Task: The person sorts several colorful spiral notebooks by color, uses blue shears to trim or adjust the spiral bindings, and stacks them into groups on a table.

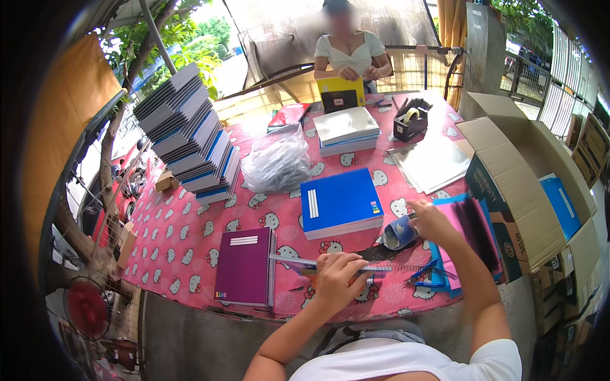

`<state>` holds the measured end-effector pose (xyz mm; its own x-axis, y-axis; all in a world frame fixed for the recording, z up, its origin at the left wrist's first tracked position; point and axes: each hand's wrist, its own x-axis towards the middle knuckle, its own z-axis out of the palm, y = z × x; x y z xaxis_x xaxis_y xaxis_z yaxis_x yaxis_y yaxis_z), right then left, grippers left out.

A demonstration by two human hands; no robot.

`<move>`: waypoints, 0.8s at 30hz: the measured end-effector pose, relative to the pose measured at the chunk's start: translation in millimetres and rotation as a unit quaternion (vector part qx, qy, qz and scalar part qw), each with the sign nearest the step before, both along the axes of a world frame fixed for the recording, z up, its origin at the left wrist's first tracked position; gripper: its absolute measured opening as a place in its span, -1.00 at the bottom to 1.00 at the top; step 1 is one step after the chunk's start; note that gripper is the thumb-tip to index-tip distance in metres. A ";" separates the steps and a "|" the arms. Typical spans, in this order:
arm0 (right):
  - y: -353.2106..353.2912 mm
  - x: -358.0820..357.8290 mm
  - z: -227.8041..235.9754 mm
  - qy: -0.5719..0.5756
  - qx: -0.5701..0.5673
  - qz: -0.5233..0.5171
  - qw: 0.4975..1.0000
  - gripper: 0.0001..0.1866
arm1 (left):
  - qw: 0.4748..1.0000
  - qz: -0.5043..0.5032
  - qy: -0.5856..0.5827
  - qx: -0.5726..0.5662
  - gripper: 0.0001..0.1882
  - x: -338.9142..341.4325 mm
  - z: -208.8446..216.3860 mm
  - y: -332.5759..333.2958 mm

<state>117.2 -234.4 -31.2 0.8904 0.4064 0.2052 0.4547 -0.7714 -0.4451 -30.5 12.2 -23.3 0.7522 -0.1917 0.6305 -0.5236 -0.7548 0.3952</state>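
My left hand (pixel 340 279) is closed over a thin notebook (pixel 298 260) held on edge, its long side facing up. From the notebook's right end a dark spiral coil (pixel 410 268) sticks out. My right hand (pixel 431 221) has its fingers curled at the top of a blue and grey rounded object (pixel 400 233), whose exact kind I cannot make out. A purple spiral notebook (pixel 244 267) lies left of my left hand. Beyond both hands sits a stack of blue notebooks (pixel 342 202). Blue-handled pliers or cutters (pixel 424 279) rest beside the coil.
Tall notebook stacks (pixel 197 136) lean at the left. Near them are a clear plastic bag (pixel 276 162) and a white-topped stack (pixel 346 127). Dark coils (pixel 473 232) lie on pink sheets at right, beside an open cardboard box (pixel 508 184). Opposite, a person (pixel 349 57) holds a yellow cover.
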 end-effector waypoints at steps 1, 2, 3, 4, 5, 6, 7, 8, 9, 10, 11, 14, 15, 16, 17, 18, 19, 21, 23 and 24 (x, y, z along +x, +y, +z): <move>-20.3 24.2 -22.9 -0.047 -0.054 0.007 0.997 -0.50 | 1.000 0.018 -0.008 0.002 -0.75 -0.4 2.4 -2.1; -37.4 44.0 -56.8 -0.026 -0.055 0.026 0.998 -0.48 | 1.000 0.014 -0.010 0.000 -0.75 1.4 2.4 -3.8; -52.6 58.1 -95.1 -0.002 -0.056 0.044 0.997 -0.46 | 1.000 0.009 -0.010 -0.001 -0.76 3.6 0.8 -5.2; -43.3 56.4 -102.4 0.024 -0.052 0.076 0.995 -0.44 | 1.000 0.018 -0.007 0.002 -0.76 1.0 -0.6 -1.7; -41.6 52.6 -107.3 0.033 -0.045 0.072 0.996 -0.41 | 1.000 0.024 -0.008 -0.002 -0.75 -0.2 -2.8 1.0; -44.5 47.7 -110.9 0.041 -0.038 0.067 0.996 -0.38 | 1.000 0.028 -0.009 -0.007 -0.74 -0.3 -5.5 3.3; -48.7 40.8 -109.0 0.050 -0.035 0.054 0.997 -0.34 | 1.000 0.025 -0.010 -0.015 -0.73 0.6 -7.5 2.4; -51.6 41.2 -116.3 0.053 -0.058 0.049 0.996 -0.37 | 0.999 0.027 -0.018 -0.018 -0.73 2.7 -7.8 1.5; -54.7 44.5 -125.9 0.056 -0.080 0.043 0.994 -0.40 | 0.999 0.027 -0.026 -0.021 -0.72 6.5 -6.4 0.9; -55.0 42.7 -126.3 0.059 -0.102 0.038 0.992 -0.42 | 0.999 0.028 -0.034 -0.024 -0.72 8.3 -5.7 0.4; -56.1 39.2 -127.3 0.013 -0.084 0.040 0.996 -0.48 | 0.999 0.030 -0.031 -0.025 -0.72 8.6 -5.7 0.2; -61.4 34.7 -128.4 -0.056 -0.083 0.045 0.994 -0.62 | 0.999 0.023 -0.002 -0.023 -0.74 8.4 -2.5 -0.5; -63.3 42.5 -128.8 -0.031 -0.122 0.051 0.991 -0.64 | 0.999 0.017 0.023 -0.020 -0.75 7.5 -0.1 -1.0; -63.4 49.3 -128.8 -0.006 -0.158 0.059 0.986 -0.66 | 0.999 0.014 0.048 -0.016 -0.76 7.1 1.5 -0.6; -53.2 44.2 -119.2 0.024 -0.146 0.029 0.989 -0.64 | 0.999 0.015 0.043 -0.024 -0.76 5.2 -0.2 2.2; -34.0 28.9 -91.9 0.053 -0.133 0.004 0.990 -0.62 | 0.999 0.023 0.038 -0.031 -0.77 1.7 -1.8 6.5; -26.3 18.6 -67.3 0.080 -0.121 -0.026 0.989 -0.60 | 0.998 0.025 0.029 -0.039 -0.77 1.4 -1.1 7.9; -38.3 10.8 -42.0 0.175 0.252 0.072 0.949 -0.56 | 0.999 0.026 0.021 -0.039 -0.75 5.4 2.4 5.4; -41.6 0.8 -50.3 0.202 0.369 0.124 0.899 -0.53 | 0.999 0.024 0.013 -0.037 -0.74 8.4 0.2 2.2; -38.8 0.0 -59.5 0.184 0.308 0.136 0.924 -0.52 | 0.998 0.020 0.023 -0.046 -0.75 11.6 1.4 1.7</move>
<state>117.2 -273.2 -90.7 0.8285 0.5317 0.1757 0.3247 -0.2005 -0.9243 -18.9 13.8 -21.9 0.7868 -0.1034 0.6085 -0.4732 -0.7341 0.4870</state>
